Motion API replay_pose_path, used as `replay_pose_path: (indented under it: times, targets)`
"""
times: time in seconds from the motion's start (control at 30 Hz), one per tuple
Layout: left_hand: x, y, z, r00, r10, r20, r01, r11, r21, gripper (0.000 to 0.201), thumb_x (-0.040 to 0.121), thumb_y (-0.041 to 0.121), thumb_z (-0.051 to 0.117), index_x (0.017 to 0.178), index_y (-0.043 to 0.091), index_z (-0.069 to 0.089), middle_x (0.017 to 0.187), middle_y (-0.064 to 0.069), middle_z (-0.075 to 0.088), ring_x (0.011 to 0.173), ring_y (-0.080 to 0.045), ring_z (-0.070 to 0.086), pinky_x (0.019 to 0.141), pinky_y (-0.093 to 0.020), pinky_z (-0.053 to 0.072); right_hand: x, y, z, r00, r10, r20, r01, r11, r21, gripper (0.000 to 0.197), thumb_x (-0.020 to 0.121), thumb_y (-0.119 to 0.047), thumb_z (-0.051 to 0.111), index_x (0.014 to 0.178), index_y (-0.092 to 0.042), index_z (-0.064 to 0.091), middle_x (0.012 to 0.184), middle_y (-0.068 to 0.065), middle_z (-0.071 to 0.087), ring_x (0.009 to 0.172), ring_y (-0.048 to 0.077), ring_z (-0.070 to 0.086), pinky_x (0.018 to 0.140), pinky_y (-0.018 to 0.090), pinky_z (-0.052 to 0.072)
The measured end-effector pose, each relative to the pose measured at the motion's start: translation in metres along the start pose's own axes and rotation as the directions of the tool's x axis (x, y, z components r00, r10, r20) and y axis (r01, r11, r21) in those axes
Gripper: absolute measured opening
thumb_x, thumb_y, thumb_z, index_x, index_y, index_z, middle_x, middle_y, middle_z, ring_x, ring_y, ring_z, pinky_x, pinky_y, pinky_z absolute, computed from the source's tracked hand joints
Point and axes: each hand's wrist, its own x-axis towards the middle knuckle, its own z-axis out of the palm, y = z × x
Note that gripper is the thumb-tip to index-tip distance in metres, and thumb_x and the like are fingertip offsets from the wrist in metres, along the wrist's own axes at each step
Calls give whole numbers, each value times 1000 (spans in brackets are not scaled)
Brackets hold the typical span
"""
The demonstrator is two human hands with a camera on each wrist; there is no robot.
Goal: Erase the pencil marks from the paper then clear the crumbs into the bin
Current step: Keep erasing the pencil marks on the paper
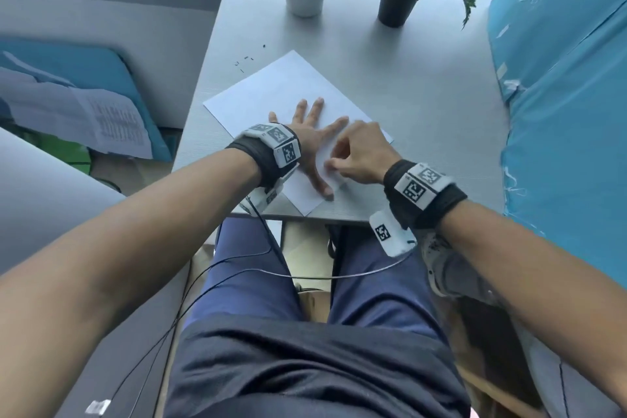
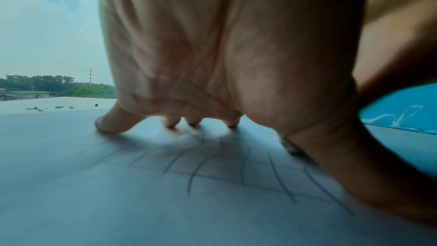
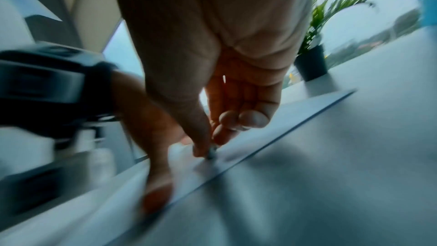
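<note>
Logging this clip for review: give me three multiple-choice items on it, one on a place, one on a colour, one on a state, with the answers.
1. Where do the dark crumbs lie?
A. on the table beyond the paper's far left edge
B. in the white cup
C. on the person's lap

2. What colour is the plant pot?
A. white
B. black
C. red

3. How does the left hand lie on the paper?
A. clenched in a fist
B. lifted clear of it
C. spread, fingers pressing it down

Answers: 1 A, the specks sit on the grey table just past the sheet. 2 B, the pot is dark black. 3 C, the fingers are splayed on the sheet while the right hand pinches something small against it.
</note>
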Motion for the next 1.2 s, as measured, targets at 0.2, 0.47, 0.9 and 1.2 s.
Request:
replay_pose_path:
  times: [0.2, 0.47, 0.9, 1.2]
  targets:
    - [-4, 3, -2, 1000, -16, -10, 16, 1000, -16, 159, 34, 78, 84, 148, 50, -24, 156, -3, -40, 144, -35, -33, 103, -82, -2, 21, 20, -13, 982, 95, -162, -92, 995, 25, 14, 74, -23, 77, 78, -10, 78, 78, 5, 74, 71, 16, 68, 67, 25, 55]
    - [-6, 6, -4, 1000, -23, 9, 24, 1000, -13, 158, 35, 76, 85, 146, 53, -25, 155, -3, -41, 144, -36, -32, 102, -83, 0, 27, 31, -30, 973, 159, -164, -144, 985, 99, 13, 73, -26, 79, 76, -14, 78, 77, 5, 75, 73, 15, 69, 70, 23, 54]
    - [-7, 2, 1, 1000, 7, 2, -7, 1000, 13, 161, 32, 74, 87, 146, 54, -25, 156, -1, -41, 144, -34, -32, 101, -83, 0, 29, 34, -26, 964, 167, -208, -156, 985, 69, 15, 75, -25, 77, 80, -12, 79, 81, 6, 76, 76, 17, 69, 74, 26, 56]
    - [-5, 0, 1, 1000, 28, 12, -29, 999, 29, 161, 32, 73, 88, 144, 55, -26, 155, 0, -42, 144, -34, -34, 100, -84, -1, 22, 33, -27, 978, 138, -156, -123, 987, 107, 16, 74, -26, 77, 80, -11, 80, 78, 5, 76, 73, 16, 70, 71, 26, 56]
